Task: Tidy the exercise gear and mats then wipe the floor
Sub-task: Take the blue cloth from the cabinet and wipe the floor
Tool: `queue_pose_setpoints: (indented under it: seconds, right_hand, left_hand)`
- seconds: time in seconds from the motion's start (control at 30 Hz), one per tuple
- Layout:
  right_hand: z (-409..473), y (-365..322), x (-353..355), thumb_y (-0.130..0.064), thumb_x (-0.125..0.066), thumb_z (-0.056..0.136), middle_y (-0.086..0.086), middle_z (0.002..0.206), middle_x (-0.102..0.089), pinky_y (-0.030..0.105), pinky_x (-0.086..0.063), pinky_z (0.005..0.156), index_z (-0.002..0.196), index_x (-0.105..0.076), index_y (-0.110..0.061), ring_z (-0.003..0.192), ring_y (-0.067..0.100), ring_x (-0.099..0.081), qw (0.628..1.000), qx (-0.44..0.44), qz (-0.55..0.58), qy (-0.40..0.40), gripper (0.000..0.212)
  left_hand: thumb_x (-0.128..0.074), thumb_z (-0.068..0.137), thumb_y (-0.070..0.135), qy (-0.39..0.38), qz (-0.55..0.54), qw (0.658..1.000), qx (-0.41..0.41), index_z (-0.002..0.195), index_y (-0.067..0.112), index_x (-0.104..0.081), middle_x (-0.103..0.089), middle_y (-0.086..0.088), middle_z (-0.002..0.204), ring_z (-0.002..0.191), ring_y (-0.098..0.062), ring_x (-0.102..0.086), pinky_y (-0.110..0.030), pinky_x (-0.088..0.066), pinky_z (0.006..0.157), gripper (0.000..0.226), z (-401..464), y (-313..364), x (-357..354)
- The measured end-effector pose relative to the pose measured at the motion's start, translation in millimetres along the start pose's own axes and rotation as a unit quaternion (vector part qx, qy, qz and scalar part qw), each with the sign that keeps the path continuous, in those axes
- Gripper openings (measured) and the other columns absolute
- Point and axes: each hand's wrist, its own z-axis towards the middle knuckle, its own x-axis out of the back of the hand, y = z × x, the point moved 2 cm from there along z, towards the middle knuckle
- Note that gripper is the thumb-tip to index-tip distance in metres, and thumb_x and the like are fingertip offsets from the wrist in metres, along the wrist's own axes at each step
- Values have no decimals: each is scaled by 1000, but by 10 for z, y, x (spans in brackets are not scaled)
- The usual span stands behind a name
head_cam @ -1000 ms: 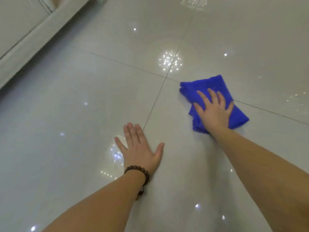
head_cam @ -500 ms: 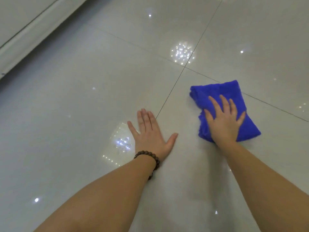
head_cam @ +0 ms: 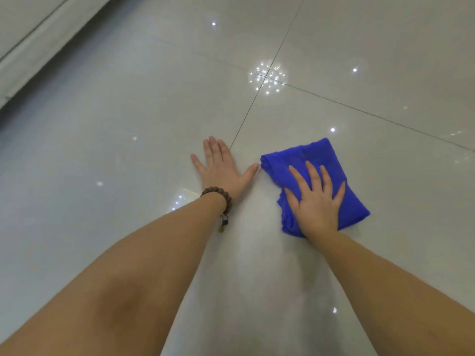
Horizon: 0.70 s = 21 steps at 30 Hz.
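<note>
Glossy tile floor [head_cam: 128, 150]; left hand [head_cam: 221, 170] flat, splayed; right hand [head_cam: 316, 199] presses blue cloth [head_cam: 303, 160], fingers straight.

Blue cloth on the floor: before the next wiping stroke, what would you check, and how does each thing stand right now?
1. Right hand flat on the blue cloth, fingers spread: ok.
2. Cloth folded and lying on the tile floor: ok.
3. Left hand flat on the floor as a brace, off the cloth: ok.
4. Left thumb very close to the cloth's edge, may get in the way: cannot tell.
5. Tile ahead of the cloth free of objects: ok.
6. Cloth damp or dry: cannot tell.
</note>
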Motion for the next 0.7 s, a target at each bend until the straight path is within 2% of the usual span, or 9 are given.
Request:
queue_pose_setpoints:
  seconds: [0.07,0.17,0.3,0.43,0.47,0.53,0.6,0.63,0.7]
  right_hand:
    - [1,3,9,-61,-26,93,-7,157,-20,58,-1,113,146,-23,-45,146,21,-11,1000,1,-1,-23,56]
    - [13,35,41,-61,-30,93,-9,159,-12,57,2,114,146,-17,-47,147,19,-3,999,-1,13,-48,57]
    - [64,12,98,-64,-29,92,-10,159,-9,58,4,114,146,-16,-49,146,18,0,998,-14,22,-59,58]
    - [135,-546,95,-63,-29,92,-5,159,-11,65,2,111,147,-20,-45,147,23,-2,988,-139,65,-18,59]
    - [70,-873,60,-63,-29,92,-5,159,-11,66,3,110,147,-20,-44,147,24,-2,991,-117,62,-13,59]
    - [-243,-1656,-55,-63,-27,91,-6,159,-12,64,8,111,147,-20,-45,147,25,-3,997,58,37,-21,59]
    - [-639,-2204,-191,-63,-25,89,-7,159,-17,61,7,112,146,-23,-46,147,24,-7,953,292,7,-80,59]
    - [-668,-2226,-187,-63,-24,87,-7,157,-22,61,4,112,144,-28,-46,146,24,-13,928,360,-7,-93,60]
    - [-347,-1831,-91,-62,-24,82,-5,153,-32,61,-4,112,141,-36,-44,143,24,-23,938,344,4,-44,63]
  left_hand:
    - [-28,88,71,28,-43,999,-11,150,3,12,14,-12,160,147,-21,17,-53,7,117,101,-241,-198,89]
    - [-19,83,75,90,-27,995,35,149,0,12,13,-15,160,147,-24,18,-51,10,117,105,-980,-750,130]
    - [-7,76,83,-3,15,994,106,147,-4,14,15,-21,158,145,-28,22,-60,7,115,114,-1784,-1393,-176]
    - [-3,77,83,-10,76,993,85,149,-5,3,6,-24,158,146,-32,17,-64,4,113,114,-1902,-1501,-417]
    - [-5,78,83,-4,79,994,82,149,-5,1,5,-24,158,147,-33,15,-65,3,112,113,-1882,-1497,-427]
    - [-11,79,82,-1,82,993,81,149,-5,-4,1,-25,158,147,-34,10,-66,2,112,113,-1859,-1490,-427]
    - [-14,79,83,-3,74,994,81,149,-6,-10,-5,-25,158,148,-35,5,-67,0,111,113,-1861,-1495,-428]
    - [-14,79,83,0,68,994,79,149,-6,-11,-7,-25,158,148,-35,3,-67,-1,111,113,-1864,-1497,-434]
    - [-12,79,82,10,62,995,76,149,-5,-7,-4,-25,158,148,-34,6,-66,0,112,113,-1864,-1510,-433]
